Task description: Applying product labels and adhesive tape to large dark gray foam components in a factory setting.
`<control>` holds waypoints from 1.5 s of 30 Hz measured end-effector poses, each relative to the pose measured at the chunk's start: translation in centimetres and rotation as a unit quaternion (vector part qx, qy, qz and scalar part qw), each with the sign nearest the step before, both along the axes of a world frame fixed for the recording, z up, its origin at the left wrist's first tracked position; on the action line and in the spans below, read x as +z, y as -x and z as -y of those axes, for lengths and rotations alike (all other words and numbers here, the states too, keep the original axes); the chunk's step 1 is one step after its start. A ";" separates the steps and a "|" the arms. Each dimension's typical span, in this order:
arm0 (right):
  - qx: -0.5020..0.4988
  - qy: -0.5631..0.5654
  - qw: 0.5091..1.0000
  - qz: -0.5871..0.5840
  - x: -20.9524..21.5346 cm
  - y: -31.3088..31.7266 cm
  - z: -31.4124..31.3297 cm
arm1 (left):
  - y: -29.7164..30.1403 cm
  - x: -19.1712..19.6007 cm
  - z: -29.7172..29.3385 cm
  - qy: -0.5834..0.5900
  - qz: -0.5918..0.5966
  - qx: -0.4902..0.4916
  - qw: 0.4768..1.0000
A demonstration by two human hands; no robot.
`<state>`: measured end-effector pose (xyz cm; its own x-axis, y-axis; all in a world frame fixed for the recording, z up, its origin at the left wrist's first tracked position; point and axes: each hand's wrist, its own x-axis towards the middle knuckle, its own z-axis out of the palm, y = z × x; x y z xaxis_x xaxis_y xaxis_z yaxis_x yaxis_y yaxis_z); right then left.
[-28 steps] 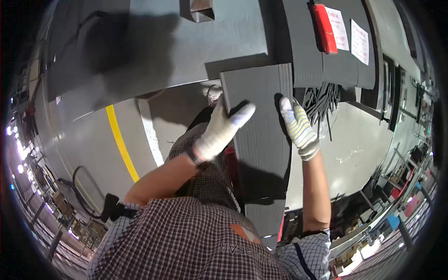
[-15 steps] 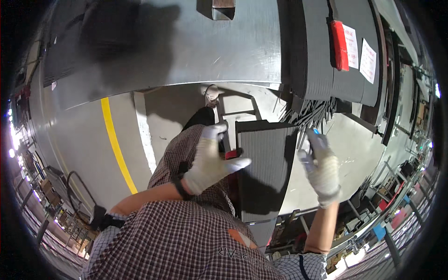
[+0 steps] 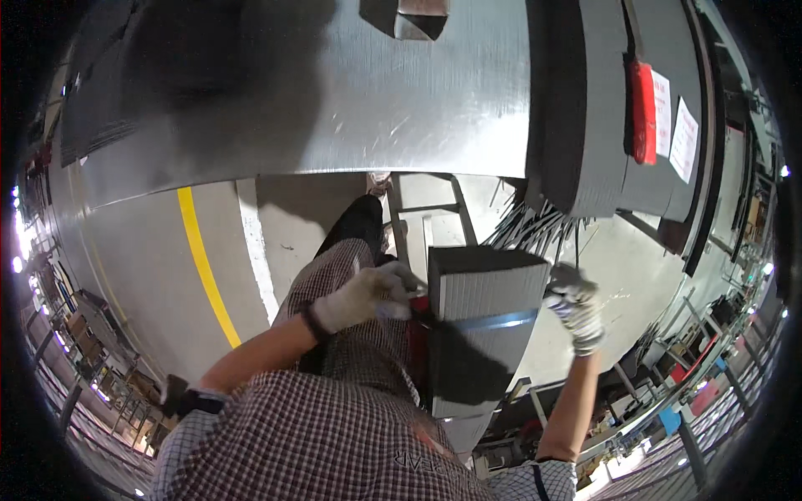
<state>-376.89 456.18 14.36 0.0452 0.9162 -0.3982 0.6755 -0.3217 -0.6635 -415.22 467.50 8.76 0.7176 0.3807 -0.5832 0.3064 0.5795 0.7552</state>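
A tall stack of dark grey sheets (image 3: 480,359) stands in front of me, its layered edges facing up. A shiny band (image 3: 493,321) lies across it from side to side. My left hand (image 3: 368,298), in a whitish glove, is at the stack's left side near the band's end, fingers curled together. My right hand (image 3: 576,309), gloved too, is at the right side with its fingers bent in close to the band's other end. What either hand pinches is too small or hidden to tell. A red piece (image 3: 421,306) shows beside the left fingers.
A broad metal-topped table (image 3: 401,108) spans the far side. More grey sheets (image 3: 601,179) stand at the right, with a red object (image 3: 642,113) and paper labels (image 3: 683,140) on them. Thin dark strips (image 3: 535,225) hang below. A metal frame (image 3: 430,209) lies beyond the stack.
Both hands have gone from spread fingers to curled ones, beside the stack. A shiny band now crosses the stack where none showed before. The view has shifted slightly.
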 end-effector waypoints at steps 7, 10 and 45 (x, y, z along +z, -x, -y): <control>-0.222 -0.099 0.941 0.235 5.0 10.5 -1.4 | -0.1 -8.5 3.5 0.223 0.150 0.053 0.962; -0.113 0.000 0.967 0.227 7.6 18.1 -0.7 | -1.8 -8.7 4.6 0.160 0.154 0.068 0.973; 0.142 -0.115 0.981 0.065 9.2 6.3 -3.3 | -14.3 3.7 -6.4 -0.384 0.039 -0.245 0.890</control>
